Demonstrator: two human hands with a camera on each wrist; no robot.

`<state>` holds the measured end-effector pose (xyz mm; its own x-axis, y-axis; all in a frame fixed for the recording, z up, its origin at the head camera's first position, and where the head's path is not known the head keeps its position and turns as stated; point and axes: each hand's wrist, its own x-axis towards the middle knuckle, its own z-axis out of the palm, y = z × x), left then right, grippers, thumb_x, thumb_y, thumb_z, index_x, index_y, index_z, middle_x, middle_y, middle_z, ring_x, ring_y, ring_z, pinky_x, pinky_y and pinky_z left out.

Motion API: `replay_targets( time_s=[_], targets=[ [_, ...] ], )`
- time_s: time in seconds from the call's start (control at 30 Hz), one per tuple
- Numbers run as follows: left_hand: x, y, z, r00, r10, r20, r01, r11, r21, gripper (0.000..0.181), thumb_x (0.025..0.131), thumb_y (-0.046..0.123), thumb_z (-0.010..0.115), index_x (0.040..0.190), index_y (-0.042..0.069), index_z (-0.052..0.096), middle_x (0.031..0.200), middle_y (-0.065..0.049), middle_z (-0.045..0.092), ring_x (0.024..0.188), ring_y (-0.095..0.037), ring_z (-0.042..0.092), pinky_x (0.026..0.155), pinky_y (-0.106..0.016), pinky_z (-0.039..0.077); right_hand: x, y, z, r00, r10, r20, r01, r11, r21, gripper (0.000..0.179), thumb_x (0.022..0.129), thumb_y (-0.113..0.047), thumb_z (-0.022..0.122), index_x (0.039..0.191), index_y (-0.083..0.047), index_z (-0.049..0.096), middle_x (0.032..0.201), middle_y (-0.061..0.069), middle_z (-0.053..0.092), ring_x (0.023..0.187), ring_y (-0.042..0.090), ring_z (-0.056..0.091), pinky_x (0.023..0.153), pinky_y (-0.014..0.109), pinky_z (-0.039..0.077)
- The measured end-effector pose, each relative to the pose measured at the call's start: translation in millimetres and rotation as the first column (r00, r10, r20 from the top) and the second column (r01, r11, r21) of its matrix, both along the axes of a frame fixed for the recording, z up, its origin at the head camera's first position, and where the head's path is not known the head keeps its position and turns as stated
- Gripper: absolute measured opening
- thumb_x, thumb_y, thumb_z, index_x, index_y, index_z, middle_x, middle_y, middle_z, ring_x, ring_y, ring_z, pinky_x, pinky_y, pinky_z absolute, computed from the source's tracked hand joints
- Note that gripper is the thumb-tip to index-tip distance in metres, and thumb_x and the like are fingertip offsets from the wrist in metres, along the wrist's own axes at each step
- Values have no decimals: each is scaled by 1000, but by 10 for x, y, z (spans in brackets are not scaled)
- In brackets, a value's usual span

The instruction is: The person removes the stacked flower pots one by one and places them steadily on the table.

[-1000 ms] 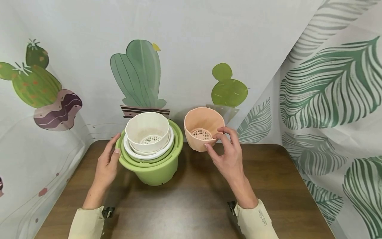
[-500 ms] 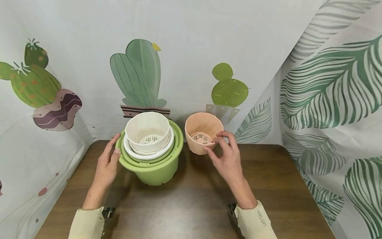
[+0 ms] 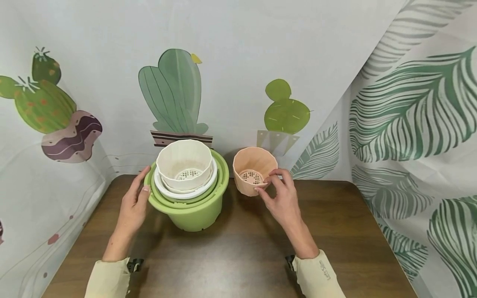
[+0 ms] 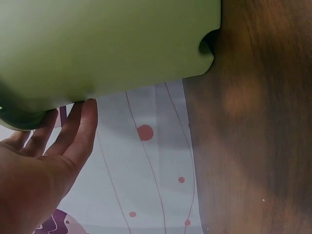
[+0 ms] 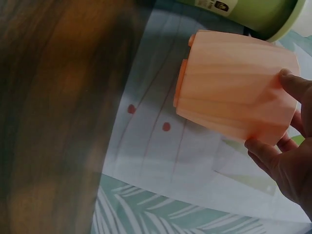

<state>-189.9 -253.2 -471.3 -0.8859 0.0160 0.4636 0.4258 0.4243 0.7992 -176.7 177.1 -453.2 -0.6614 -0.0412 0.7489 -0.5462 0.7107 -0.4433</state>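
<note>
My right hand pinches the near right rim of a peach plastic flower pot with a holed bottom. The right wrist view has this faceted pot from the side, its base apart from the table edge. Left of it, a large green flower pot stands on the table, with a white pot and a cream faceted pot nested inside. My left hand touches the green pot's left side. Its extended fingertips rest against the green wall in the left wrist view; the thumb is hidden there.
The brown wooden table ends just behind the pots. A white cloth backdrop printed with cacti hangs directly behind it, and a leaf-patterned cloth hangs at the right.
The peach pot has come down and slightly nearer with my right hand, still pinched at the rim. My left hand and the green pot have stayed put.
</note>
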Motion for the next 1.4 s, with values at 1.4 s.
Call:
replay_targets(
  time_s=[1.4],
  targets=[
    [26,2,29,1000,-16,25,15,999,45,51,114,15,45,165,25,42,168,-5,39,145,-1,43,108,-8,38,-165,6,-404,981,-18,193,-1,995,100,31,76,-11,98,87,-4,70,106,13,57,101,36,56,88,47,49]
  ],
)
